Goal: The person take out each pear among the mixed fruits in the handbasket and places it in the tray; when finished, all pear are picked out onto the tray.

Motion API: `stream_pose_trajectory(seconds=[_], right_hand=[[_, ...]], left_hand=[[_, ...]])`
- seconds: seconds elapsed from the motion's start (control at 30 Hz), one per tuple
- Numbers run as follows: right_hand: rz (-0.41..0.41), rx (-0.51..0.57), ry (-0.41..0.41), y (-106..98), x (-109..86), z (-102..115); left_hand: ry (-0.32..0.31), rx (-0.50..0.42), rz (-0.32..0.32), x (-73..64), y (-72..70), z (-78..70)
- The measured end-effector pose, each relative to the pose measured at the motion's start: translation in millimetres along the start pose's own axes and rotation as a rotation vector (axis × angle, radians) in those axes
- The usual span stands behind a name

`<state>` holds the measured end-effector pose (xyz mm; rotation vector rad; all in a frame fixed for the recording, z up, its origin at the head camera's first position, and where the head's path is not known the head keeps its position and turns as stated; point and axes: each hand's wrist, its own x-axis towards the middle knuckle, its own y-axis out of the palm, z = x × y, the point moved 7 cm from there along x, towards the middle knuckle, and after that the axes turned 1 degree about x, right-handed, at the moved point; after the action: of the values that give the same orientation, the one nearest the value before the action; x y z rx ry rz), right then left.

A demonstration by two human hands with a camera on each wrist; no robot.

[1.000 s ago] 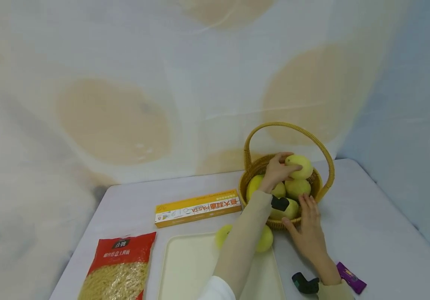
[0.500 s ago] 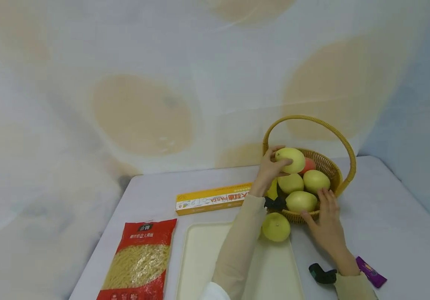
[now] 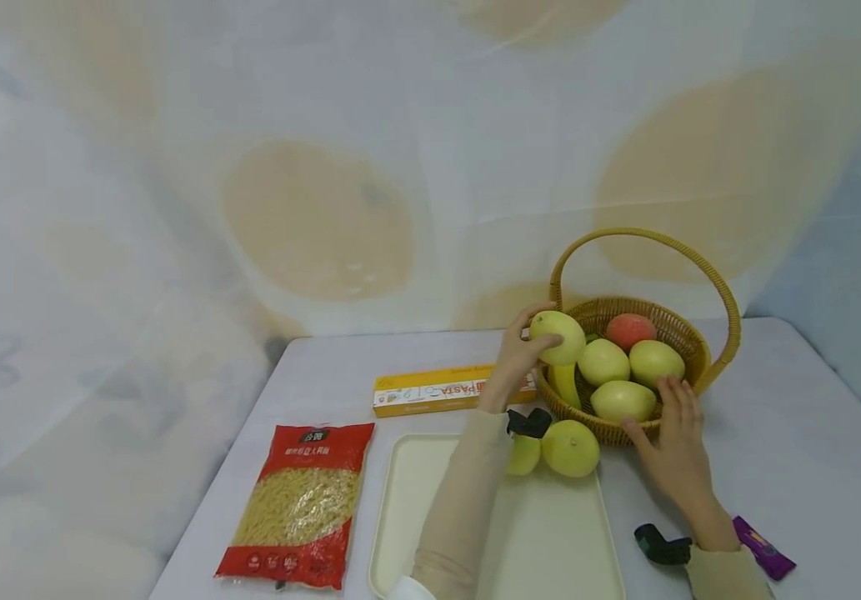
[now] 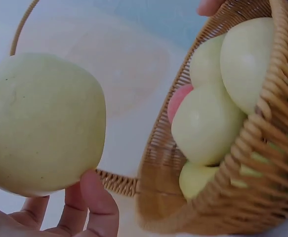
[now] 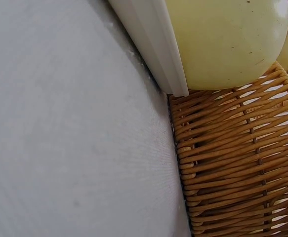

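My left hand holds a pale yellow-green round fruit between thumb and fingers, over the left rim of a wicker basket. In the left wrist view, the held fruit is apart from the basket's contents. Inside the basket lie several similar fruits, a red fruit and a yellow banana. My right hand rests its spread fingers at the basket's front right rim. The right wrist view shows basket weave, but not the hand.
A cream tray lies in front, with two yellow-green fruits at its far edge. Left of it are a pasta bag and a pasta box. A purple packet lies right. The basket's tall handle arches up.
My left hand has carried the fruit leftward from above the other basket fruits to the left rim, uncovering the red fruit and banana. The right hand stays at the basket. The head view has shifted.
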<state>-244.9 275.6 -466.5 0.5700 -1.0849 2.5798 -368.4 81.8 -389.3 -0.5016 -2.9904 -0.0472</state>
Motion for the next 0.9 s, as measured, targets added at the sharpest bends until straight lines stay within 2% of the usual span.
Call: stream_pose_trajectory(seconds=[0.13, 0.43, 0.57, 0.73, 0.9], right_hand=[[-0.001, 0.005, -0.007, 1.0, 1.5, 0.1], [0.011, 0.009, -0.005, 6.9, 4.6, 0.5], [0.015, 0.004, -0.003, 6.0, 5.0, -0.6], [0.017, 0.009, 0.005, 1.5, 5.5, -3.0], [0.021, 0.011, 0.018, -1.8, 3.1, -4.6]], left_hand=[[0.006, 0.016, -0.017, -9.9, -19.5, 3.1], [-0.015, 0.224, -0.081, -40.8, -74.9, 1.7], [-0.016, 0.252, -0.102, -52.7, -94.0, 0.9], [-0.009, 0.216, -0.140, -57.8, -105.9, 2.9], [-0.027, 0.203, -0.142, -58.8, -103.3, 9.2]])
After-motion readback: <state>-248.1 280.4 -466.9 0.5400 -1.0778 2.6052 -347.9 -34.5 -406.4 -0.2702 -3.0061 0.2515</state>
